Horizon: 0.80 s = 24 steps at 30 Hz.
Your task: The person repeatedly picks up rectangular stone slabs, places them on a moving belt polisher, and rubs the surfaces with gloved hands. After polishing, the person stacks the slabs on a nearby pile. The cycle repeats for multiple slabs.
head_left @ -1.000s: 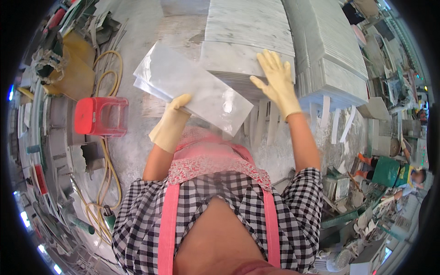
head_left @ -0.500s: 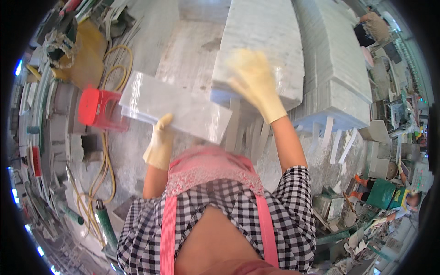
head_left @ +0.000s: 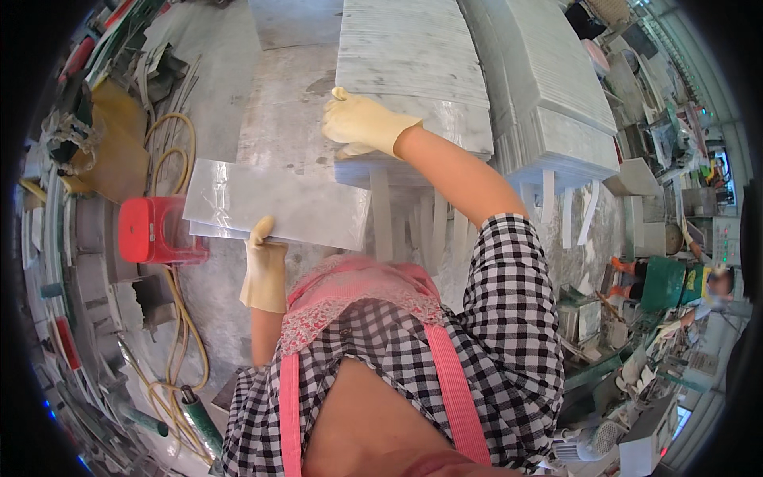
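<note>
My left hand (head_left: pixel 266 266), in a pale yellow rubber glove, grips the near edge of thin grey-white stone tiles (head_left: pixel 278 199). At least two lie together, slightly offset, with the thumb on top. My right hand (head_left: pixel 362 126), gloved alike, reaches across to the near left corner of a long row of packed stone tiles (head_left: pixel 409 56). Its fingers are curled around the left end of the nearest tile (head_left: pixel 453 123), which has a glossy face. The glove hides part of that grip.
A second row of tiles (head_left: pixel 548 79) stands to the right. Pale strips (head_left: pixel 548 195) stick out below both rows. At left are a red plastic stool (head_left: pixel 139 230) and a yellow hose (head_left: pixel 191 318). A person in orange boots (head_left: pixel 624 278) is at the far right.
My right hand has moved left across the row to its near left corner, and its fingers have curled in. My left hand and its tiles have shifted slightly left and levelled.
</note>
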{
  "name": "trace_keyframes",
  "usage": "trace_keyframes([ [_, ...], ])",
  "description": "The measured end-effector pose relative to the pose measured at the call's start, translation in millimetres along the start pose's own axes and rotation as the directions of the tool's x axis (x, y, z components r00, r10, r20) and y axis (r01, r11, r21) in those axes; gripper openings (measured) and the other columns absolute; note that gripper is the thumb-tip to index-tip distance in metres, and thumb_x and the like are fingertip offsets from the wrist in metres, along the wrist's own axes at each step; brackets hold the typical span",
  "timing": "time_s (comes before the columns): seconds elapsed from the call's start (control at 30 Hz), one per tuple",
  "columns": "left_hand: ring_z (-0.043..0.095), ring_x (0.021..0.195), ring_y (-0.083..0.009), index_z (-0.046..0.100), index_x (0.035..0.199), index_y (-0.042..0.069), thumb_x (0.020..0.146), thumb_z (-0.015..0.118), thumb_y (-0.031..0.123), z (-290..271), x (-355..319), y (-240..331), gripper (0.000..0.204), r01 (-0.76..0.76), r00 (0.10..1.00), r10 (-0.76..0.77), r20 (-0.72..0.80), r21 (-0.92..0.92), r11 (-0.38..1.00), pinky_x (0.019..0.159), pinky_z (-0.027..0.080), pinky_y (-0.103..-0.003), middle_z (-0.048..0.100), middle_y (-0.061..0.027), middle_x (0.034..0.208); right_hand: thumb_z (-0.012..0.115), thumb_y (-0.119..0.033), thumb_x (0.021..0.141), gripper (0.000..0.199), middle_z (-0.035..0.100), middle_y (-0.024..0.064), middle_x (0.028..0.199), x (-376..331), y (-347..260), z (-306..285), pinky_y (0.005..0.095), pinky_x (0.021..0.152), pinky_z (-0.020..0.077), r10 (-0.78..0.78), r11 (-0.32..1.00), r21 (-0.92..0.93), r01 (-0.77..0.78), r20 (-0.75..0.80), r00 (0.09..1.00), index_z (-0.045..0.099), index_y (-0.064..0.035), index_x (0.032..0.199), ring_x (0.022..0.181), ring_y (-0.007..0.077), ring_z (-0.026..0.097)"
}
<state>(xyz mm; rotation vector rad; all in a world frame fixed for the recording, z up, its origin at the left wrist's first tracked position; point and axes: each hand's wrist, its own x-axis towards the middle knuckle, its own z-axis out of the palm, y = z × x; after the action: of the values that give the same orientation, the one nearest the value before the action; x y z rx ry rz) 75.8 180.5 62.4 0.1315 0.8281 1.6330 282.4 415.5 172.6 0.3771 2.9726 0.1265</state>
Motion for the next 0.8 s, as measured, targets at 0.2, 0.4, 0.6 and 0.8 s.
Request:
trace_keyframes([
  [0.2,0.055,0.126,-0.0359,0.047,0.136,-0.01,0.08,0.063,0.007,-2.2,-3.4,3.0,0.06,-0.004,0.997,0.001,-0.073,-0.034,0.999,0.11,0.043,-0.048,0.055,-0.0202,0.137,0.075,-0.043,0.076,0.032,0.069,0.0065,0.089,4.4,0.8,-5.3,0.0455,0.111,0.0338,-0.03,1.0,0.01,0.03,-0.025,0.999,0.074,-0.012,0.084,0.099,0.0246,0.063],
  [0.4,0.055,0.126,-0.0362,0.05,0.132,-0.01,0.079,0.064,0.008,-1.6,-11.8,7.6,0.058,-0.041,0.999,0.041,0.006,0.008,0.999,0.111,0.042,-0.049,0.056,-0.0209,0.136,0.073,-0.046,0.079,0.036,0.068,0.0042,0.088,3.5,-2.4,-16.8,0.044,0.11,0.0347,0.008,0.999,-0.055,-0.001,0.122,0.992,0.071,-0.01,0.083,0.099,0.0223,0.062],
  [0.6,0.057,0.123,-0.0373,0.04,0.142,-0.003,0.077,0.063,0.002,-4.6,-14.0,14.8,0.07,0.009,0.999,-0.012,-0.049,-0.061,0.998,0.105,0.049,-0.052,0.054,-0.0187,0.136,0.072,-0.047,0.079,0.038,0.068,0.005,0.088,-2.0,1.9,-5.5,0.0434,0.109,0.0359,-0.024,0.999,-0.036,0.025,0.015,1.0,0.072,-0.0101,0.086,0.101,0.0232,0.061],
  [0.8,0.054,0.126,-0.0356,0.05,0.131,-0.012,0.08,0.063,0.007,-4.7,-16.3,19.3,0.055,-0.021,0.998,0.02,-0.066,-0.014,1.0,0.111,0.041,-0.048,0.056,-0.021,0.136,0.071,-0.048,0.079,0.04,0.069,0.0086,0.096,-7.6,4.2,-0.7,0.0433,0.109,0.0368,-0.035,0.991,0.123,0.056,-0.17,0.985,0.072,-0.009,0.09,0.102,0.0258,0.061],
])
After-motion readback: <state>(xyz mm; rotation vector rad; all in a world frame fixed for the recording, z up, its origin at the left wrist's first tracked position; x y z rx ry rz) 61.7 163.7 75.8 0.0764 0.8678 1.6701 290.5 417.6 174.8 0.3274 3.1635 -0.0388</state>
